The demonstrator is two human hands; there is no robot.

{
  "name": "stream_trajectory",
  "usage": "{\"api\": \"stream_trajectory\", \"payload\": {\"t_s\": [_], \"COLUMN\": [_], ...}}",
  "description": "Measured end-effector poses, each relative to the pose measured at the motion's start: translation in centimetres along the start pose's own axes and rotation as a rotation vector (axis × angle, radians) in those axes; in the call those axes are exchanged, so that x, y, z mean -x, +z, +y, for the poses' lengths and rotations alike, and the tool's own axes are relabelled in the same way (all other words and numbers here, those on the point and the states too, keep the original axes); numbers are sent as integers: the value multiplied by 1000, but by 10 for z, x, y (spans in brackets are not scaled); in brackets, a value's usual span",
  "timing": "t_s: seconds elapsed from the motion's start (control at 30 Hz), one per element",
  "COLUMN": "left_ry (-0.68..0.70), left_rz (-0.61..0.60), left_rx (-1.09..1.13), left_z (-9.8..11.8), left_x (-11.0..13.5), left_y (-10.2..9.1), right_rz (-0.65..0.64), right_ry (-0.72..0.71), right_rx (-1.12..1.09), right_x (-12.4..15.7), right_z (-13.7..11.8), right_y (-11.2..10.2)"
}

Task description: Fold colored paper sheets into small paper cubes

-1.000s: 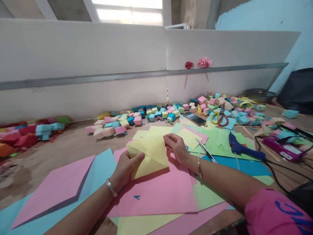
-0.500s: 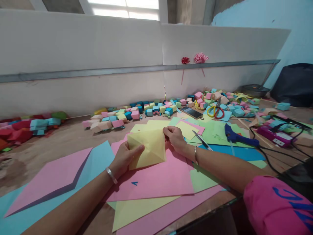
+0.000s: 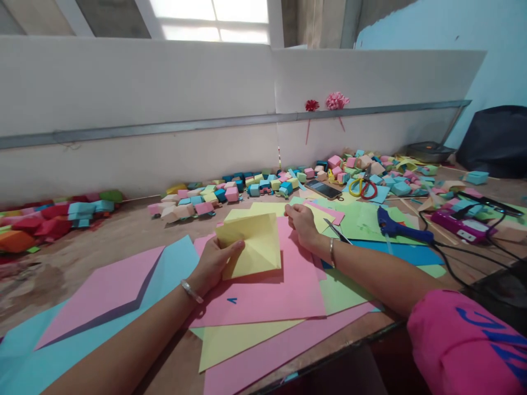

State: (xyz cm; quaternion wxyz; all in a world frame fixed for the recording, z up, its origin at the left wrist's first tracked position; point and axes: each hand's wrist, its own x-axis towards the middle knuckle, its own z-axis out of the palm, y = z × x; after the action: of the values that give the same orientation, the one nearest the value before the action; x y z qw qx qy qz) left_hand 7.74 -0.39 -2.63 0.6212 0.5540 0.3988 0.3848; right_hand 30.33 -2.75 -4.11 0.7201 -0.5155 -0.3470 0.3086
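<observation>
Left hand (image 3: 212,263) pinches the near-left corner of a folded yellow paper (image 3: 253,245), thumb on top, fingers under — the sheet is tilted up off a big pink sheet (image 3: 272,291) at centre of the table (image 3: 94,241). Right hand (image 3: 302,224) lies just right of the paper's far corner, fingers curled, tips on the pink sheet; can't tell if it touches the yellow one. Silver bangle on each wrist.

Writing: a small blue mark (image 3: 231,300) on the pink sheet near the left wrist, not legible as a letter. Blue lettering on the pink sleeve (image 3: 465,345) at near right, cut off & unreadable.

Right of the hands: a blue glue gun (image 3: 399,230) w/ black cord, on green paper. Farther back, a phone (image 3: 323,189) lying flat and yellow-and-red scissors (image 3: 362,187). Rows of small paper cubes (image 3: 230,192) — pink, blue, yellow — run along the far wall. Two paper flowers (image 3: 329,102) are stuck on the wall rail.
</observation>
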Motion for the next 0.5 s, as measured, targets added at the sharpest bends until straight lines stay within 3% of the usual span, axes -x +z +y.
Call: {"api": "stream_trajectory", "payload": {"t_s": [0.13,0.37,0.5], "left_ry": [11,19,66], "left_rz": [13,30,75], "left_rx": [-6,-35,-101], "left_z": [2,-2,2], "left_x": [1,-2,-3], "left_y": [2,3,5], "right_rz": [-65,-318,-324], "right_ry": [-49,-152,-143], "right_rx": [26,142,190], "right_x": [12,31,34], "right_z": [1,-2,1], "right_y": [3,7,8]}}
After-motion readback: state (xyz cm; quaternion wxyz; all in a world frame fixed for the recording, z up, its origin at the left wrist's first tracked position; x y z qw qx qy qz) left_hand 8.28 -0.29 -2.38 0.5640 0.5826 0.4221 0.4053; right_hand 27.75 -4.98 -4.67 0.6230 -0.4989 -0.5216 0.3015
